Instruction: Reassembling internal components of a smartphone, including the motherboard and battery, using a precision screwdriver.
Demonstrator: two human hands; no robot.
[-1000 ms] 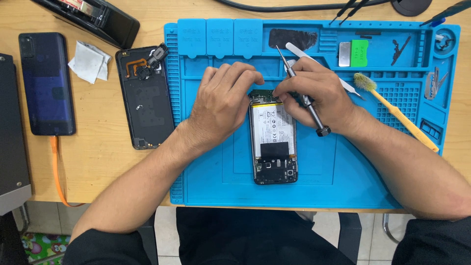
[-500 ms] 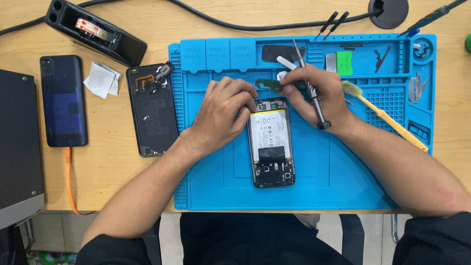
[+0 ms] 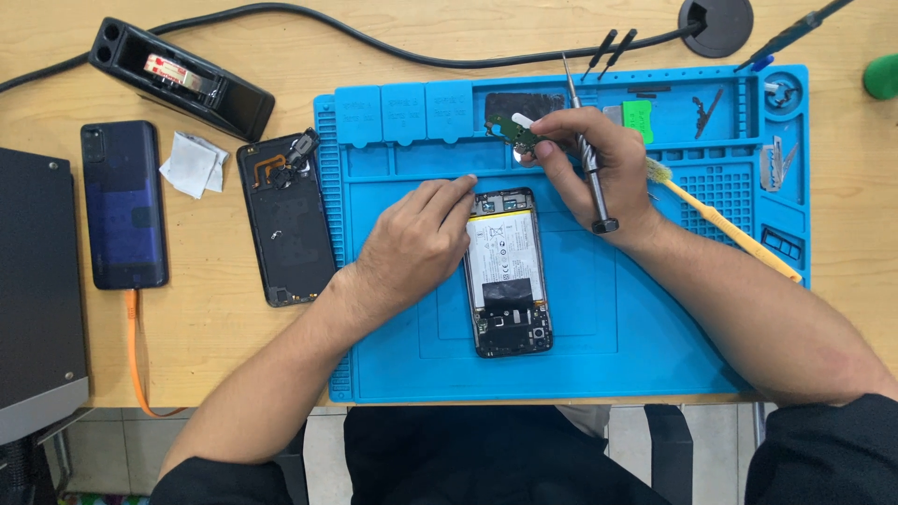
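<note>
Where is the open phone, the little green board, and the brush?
open phone (image 3: 506,271), head view, on its white battery.
little green board (image 3: 512,134), head view, on its middle, by the right hand's fingertips.
brush (image 3: 725,227), head view, on its yellow handle.

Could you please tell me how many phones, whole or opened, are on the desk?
2: an opened phone on the blue mat beside the left hand, and a blue phone at the desk's left.

Left hand (image 3: 416,245) flat, palm down, fingers stretched forward — right hand (image 3: 589,168) raised, fingertips pinched, forearms angled inward.
</note>
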